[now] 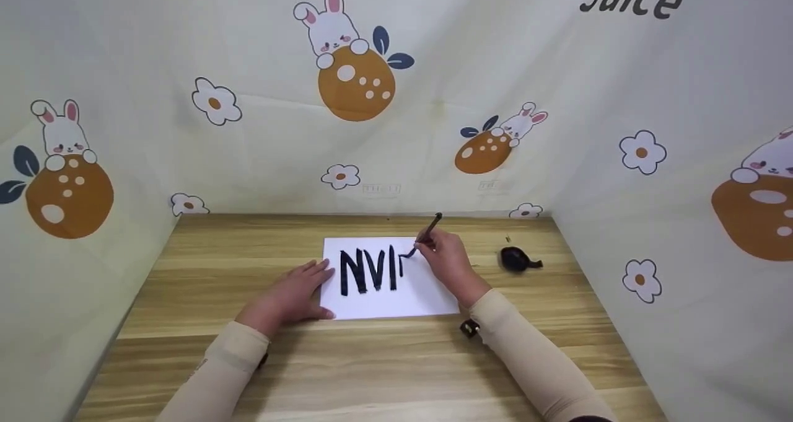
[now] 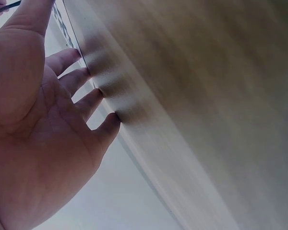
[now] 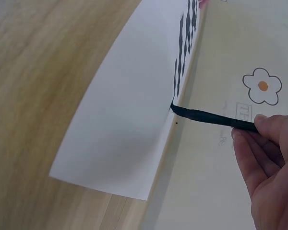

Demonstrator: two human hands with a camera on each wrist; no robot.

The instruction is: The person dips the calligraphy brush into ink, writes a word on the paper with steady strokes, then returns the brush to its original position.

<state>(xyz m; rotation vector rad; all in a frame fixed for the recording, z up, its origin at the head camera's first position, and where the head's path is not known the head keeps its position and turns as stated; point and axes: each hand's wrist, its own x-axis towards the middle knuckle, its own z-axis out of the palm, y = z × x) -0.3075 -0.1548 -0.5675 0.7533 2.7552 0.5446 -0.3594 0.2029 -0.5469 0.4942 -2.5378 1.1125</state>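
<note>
A white sheet of paper (image 1: 430, 301) lies on the wooden table, with thick black painted letters (image 1: 368, 272) reading "NVI" and a thinner stroke after them. My right hand (image 1: 452, 261) pinches a dark, slim paintbrush (image 1: 432, 225) between thumb and fingers. In the right wrist view, the brush (image 3: 206, 117) touches the paper near its far edge with its black tip. My left hand (image 1: 296, 295) rests at the sheet's left edge, fingers spread. From the left wrist view, the fingertips of this hand (image 2: 43, 110) press down along the paper's edge; the palm holds nothing.
A small round black dish (image 1: 514, 259) with a short handle stands on the table (image 1: 372, 372) right of the paper. Pale cloth (image 1: 260, 155) printed with rabbits, oranges and flowers hangs behind and on both sides.
</note>
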